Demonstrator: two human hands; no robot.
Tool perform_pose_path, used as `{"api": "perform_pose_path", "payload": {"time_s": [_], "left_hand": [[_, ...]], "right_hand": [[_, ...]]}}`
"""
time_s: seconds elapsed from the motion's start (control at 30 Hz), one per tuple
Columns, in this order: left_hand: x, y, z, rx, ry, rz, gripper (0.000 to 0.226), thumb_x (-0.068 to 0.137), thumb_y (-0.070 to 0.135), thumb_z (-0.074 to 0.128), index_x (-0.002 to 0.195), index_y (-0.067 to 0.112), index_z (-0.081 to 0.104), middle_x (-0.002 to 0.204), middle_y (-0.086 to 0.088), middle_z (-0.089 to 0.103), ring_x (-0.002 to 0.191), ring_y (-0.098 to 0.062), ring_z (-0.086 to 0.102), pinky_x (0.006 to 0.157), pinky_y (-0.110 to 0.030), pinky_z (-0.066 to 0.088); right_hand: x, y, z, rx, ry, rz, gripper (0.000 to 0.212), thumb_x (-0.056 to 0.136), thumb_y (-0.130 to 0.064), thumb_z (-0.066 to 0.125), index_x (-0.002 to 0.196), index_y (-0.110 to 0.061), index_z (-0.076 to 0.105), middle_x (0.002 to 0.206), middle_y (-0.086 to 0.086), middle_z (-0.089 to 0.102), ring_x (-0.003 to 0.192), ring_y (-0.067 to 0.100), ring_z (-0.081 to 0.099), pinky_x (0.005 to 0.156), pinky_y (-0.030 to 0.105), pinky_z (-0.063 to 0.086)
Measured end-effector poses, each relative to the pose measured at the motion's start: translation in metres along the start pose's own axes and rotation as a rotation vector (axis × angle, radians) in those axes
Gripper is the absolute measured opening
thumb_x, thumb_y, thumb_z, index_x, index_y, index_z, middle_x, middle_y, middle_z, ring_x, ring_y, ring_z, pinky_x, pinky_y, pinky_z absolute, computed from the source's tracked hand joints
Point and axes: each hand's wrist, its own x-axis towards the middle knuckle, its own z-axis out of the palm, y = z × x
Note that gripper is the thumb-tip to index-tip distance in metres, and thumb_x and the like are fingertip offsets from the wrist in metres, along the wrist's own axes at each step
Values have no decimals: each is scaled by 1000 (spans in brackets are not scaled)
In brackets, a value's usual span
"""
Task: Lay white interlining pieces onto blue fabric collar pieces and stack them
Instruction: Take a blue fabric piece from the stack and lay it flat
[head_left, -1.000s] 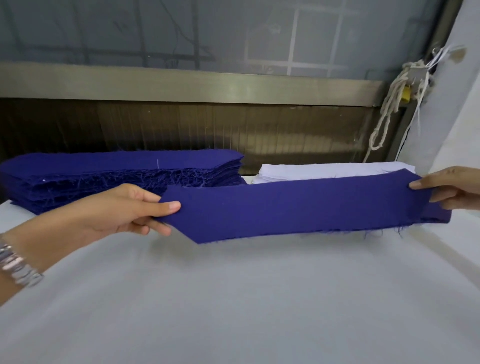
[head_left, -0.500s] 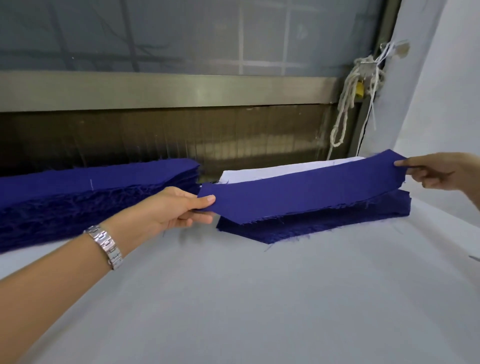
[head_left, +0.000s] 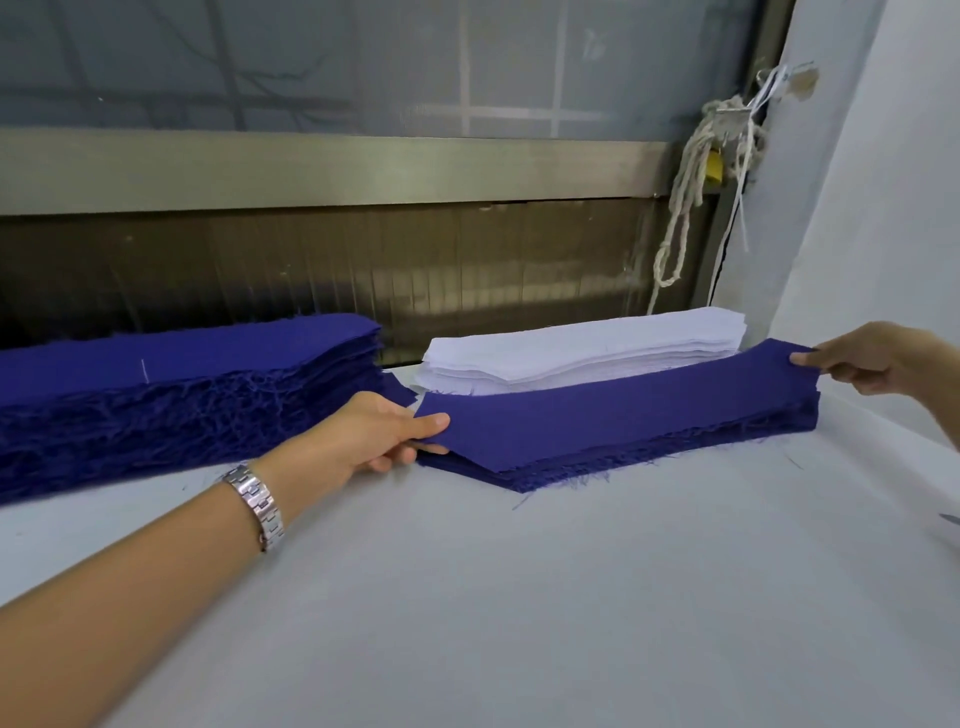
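The blue collar piece (head_left: 613, 415) runs left to right across mid-frame — left hand (head_left: 374, 436) pinches its pointed end, right hand (head_left: 857, 358) the other.

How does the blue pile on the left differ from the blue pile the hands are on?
The left blue pile is much taller; the right blue pile is low. No hand holds the left blue pile; the left hand and right hand pinch the ends of the right blue pile's top piece. Both are the same blue cloth with frayed edges.
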Motion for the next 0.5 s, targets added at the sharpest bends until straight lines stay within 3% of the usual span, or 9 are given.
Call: {"api": "perform_pose_path", "payload": {"time_s": [0.03, 0.17, 0.23, 0.37, 0.5], "left_hand": [[2, -2, 0, 9, 7, -1, 39, 85, 33, 76, 105, -1, 74, 49, 0, 64, 31, -4, 36, 32, -14, 24], [7, -6, 1, 47, 20, 23, 41, 82, 39, 78, 100, 2, 75, 72, -3, 76, 38, -6, 32, 35, -14, 26], [7, -6, 1, 67, 22, 29, 36, 82, 41, 77, 94, 7, 77, 77, -2, 78, 38, -5, 32, 36, -14, 28], [8, -5, 0, 77, 21, -5, 31, 84, 39, 76, 94, 9, 76, 76, 0, 78, 36, -4, 33, 34, -14, 27], [6, -4, -1, 41, 2, -24, 27, 84, 35, 77, 95, 11, 75, 78, 2, 78, 35, -3, 34, 32, -13, 25]], "right_hand": [[3, 5, -5, -22, 19, -117, 22, 93, -10, 70, 77, -3, 57, 55, 4, 37, 46, 13, 24, 26, 13, 13], [10, 28, -26, -143, 113, -12, 17, 93, -12, 71, 90, 1, 60, 67, 4, 32, 58, 18, 16, 27, 14, 12], [11, 42, -22, -170, 57, -11, 18, 91, -12, 73, 94, 1, 60, 67, 4, 32, 58, 18, 15, 28, 16, 13], [14, 47, -24, -148, 60, -29, 36, 91, -11, 73, 67, -6, 47, 59, 3, 30, 58, 17, 13, 29, 17, 13], [19, 50, -24, -150, 62, -62, 48, 94, -10, 69, 61, -12, 35, 50, 0, 27, 56, 15, 12, 31, 18, 12]]}}
